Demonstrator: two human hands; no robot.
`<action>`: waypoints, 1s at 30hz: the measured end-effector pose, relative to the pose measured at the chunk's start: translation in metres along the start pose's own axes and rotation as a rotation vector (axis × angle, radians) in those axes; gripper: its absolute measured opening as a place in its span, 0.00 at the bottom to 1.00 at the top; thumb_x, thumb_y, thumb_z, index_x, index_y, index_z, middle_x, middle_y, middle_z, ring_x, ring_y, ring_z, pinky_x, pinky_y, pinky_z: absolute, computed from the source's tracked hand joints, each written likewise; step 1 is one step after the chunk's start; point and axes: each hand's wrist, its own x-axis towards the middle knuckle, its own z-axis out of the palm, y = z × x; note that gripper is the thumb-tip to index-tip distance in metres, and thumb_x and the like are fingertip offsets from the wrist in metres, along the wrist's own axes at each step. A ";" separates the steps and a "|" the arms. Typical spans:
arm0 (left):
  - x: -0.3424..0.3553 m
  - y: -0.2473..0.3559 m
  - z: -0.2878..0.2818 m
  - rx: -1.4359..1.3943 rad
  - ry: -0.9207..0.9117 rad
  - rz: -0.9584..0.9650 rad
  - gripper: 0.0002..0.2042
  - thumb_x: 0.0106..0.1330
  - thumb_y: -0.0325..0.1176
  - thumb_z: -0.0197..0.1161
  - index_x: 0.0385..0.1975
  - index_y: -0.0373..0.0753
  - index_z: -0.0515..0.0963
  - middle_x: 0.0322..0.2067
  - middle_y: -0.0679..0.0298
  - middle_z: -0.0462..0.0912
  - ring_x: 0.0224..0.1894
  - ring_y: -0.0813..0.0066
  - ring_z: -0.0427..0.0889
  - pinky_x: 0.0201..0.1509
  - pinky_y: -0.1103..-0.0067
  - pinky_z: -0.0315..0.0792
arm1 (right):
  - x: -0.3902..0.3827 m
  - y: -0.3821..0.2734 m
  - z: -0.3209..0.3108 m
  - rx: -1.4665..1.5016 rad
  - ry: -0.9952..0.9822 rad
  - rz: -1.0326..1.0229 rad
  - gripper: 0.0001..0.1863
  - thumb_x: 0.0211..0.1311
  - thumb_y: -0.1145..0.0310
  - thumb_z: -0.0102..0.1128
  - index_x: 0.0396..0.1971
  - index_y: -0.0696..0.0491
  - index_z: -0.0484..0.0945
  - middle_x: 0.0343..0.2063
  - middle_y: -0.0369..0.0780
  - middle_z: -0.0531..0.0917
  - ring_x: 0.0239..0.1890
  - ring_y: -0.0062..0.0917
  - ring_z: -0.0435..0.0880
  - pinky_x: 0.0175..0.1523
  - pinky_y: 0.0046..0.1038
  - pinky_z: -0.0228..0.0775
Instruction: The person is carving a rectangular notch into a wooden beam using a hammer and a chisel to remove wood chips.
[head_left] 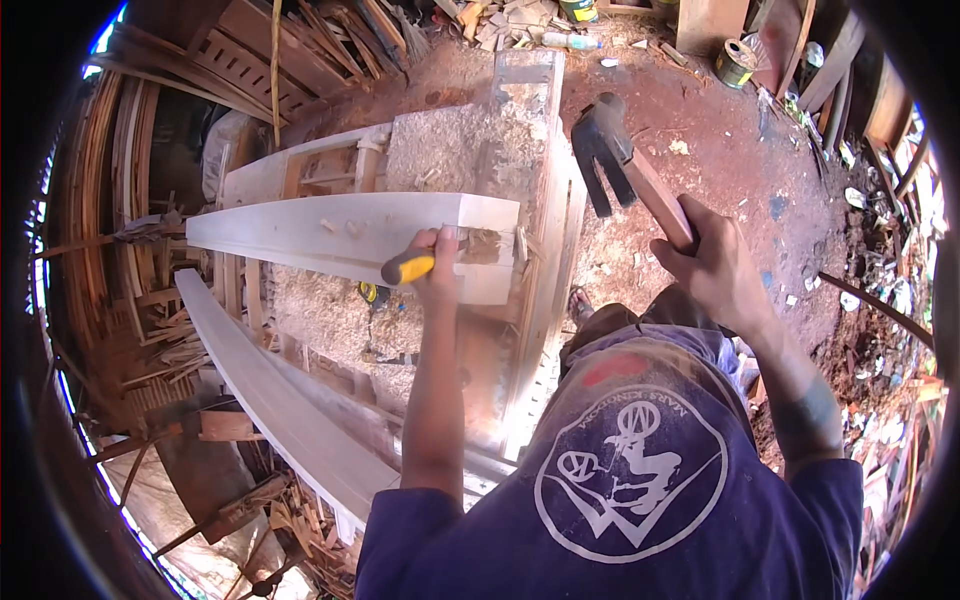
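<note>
Clasping a yellow-and-black tool handle (414, 268), our left hand (440, 272) is at a pale wooden beam (370, 218); our right hand (724, 262) grips a wooden-handled black claw hammer (629, 160).

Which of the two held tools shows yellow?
The tool in the left hand, yellow and black; the hammer in the right hand has a brown handle.

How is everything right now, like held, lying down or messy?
Hammer: gripped in right hand, head off the wood
Yellow-and-black handle: gripped in left hand
Pale beam: lying, rough brown patch near one end
Curved plank: lying down
Wood shavings: scattered
</note>
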 end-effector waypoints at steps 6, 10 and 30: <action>0.021 -0.004 0.011 -0.060 -0.090 -0.043 0.15 0.72 0.33 0.60 0.22 0.40 0.67 0.19 0.72 0.67 0.22 0.82 0.64 0.30 0.80 0.62 | -0.013 0.019 0.003 0.023 0.049 0.019 0.12 0.57 0.69 0.64 0.30 0.62 0.73 0.19 0.52 0.77 0.21 0.40 0.78 0.33 0.39 0.68; 0.027 0.019 -0.015 -0.845 -0.140 -0.219 0.15 0.73 0.32 0.51 0.21 0.43 0.63 0.16 0.70 0.62 0.18 0.80 0.58 0.27 0.77 0.56 | -0.019 0.029 0.001 0.020 0.088 0.080 0.12 0.58 0.68 0.63 0.30 0.62 0.73 0.18 0.49 0.76 0.21 0.33 0.75 0.32 0.38 0.67; 0.022 -0.029 0.022 -0.095 -0.015 0.059 0.13 0.69 0.30 0.64 0.23 0.37 0.69 0.20 0.69 0.70 0.24 0.82 0.66 0.29 0.81 0.62 | -0.018 0.021 0.028 -0.081 0.068 0.067 0.09 0.60 0.70 0.63 0.32 0.59 0.75 0.18 0.45 0.79 0.20 0.30 0.80 0.29 0.39 0.70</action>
